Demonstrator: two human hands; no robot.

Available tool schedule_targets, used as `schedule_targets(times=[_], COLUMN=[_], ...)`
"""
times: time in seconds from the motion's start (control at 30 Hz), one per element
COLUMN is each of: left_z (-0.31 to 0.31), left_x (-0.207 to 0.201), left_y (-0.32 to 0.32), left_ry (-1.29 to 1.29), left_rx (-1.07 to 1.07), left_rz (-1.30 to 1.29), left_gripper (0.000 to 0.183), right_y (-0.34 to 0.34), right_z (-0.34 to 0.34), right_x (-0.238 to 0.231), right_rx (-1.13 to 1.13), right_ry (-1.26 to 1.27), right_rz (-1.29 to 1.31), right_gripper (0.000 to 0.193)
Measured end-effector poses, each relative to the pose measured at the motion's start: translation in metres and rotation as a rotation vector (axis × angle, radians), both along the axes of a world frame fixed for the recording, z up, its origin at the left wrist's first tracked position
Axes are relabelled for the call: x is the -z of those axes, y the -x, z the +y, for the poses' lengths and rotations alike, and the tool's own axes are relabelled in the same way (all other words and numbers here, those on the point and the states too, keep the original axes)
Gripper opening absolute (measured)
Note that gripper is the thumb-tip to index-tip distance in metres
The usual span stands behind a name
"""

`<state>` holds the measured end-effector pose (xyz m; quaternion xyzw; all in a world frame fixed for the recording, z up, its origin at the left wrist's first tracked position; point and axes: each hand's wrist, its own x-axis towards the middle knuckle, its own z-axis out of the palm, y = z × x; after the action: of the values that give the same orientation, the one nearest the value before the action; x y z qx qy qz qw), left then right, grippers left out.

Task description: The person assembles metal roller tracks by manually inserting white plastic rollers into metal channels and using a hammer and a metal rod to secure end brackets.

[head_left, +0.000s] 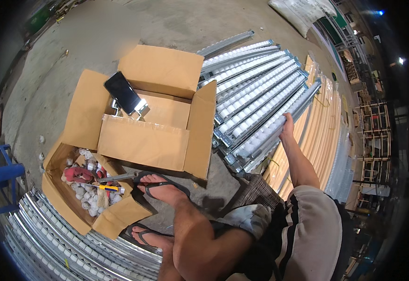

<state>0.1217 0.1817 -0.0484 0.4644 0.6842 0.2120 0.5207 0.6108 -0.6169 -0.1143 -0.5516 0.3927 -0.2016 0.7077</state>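
One right hand point(286, 127) appears to clasp a roller track point(266, 133) by its edge; a mid-length grip should balance it best. Left hand: out of view.

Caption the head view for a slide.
Right hand gripping a white-rollered metal track, between a large open cardboard box and long tan pieces.

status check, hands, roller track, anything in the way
Right hand on rightmost roller track, full grip unclear. Left hand out of view. Open carton to the left, not blocking that hand.
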Motion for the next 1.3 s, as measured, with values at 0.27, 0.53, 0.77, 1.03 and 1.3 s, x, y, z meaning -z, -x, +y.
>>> schedule_targets(times=[0.27,0.53,0.77,1.03,1.3], left_z=[-0.023,-0.032,-0.051,-0.053,-0.055], left_x=[-0.006,-0.025,0.001,0.007,0.013], left_y=[0.023,0.017,-0.01,0.002,0.013], left_ry=[-0.07,-0.09,-0.083,-0.079,-0.061], left_rx=[-0.108,-0.072,-0.003,0.03,0.071], left_rz=[0.033,0.042,0.066,0.02,-0.031], left_gripper=[0.06,0.061,0.057,0.053,0.049], right_y=[-0.044,-0.042,-0.019,-0.04,-0.025], right_z=[0.054,0.01,0.022,0.056,0.09], right_x=[0.071,0.024,0.008,0.093,0.078], right_rx=[-0.114,-0.458,-0.504,-0.307,-0.388], right_ry=[0.099,1.42,1.261,0.561,1.213], right_rz=[0.227,0.986,0.977,0.866,1.022], right_gripper=[0.042,0.056,0.066,0.064,0.07])
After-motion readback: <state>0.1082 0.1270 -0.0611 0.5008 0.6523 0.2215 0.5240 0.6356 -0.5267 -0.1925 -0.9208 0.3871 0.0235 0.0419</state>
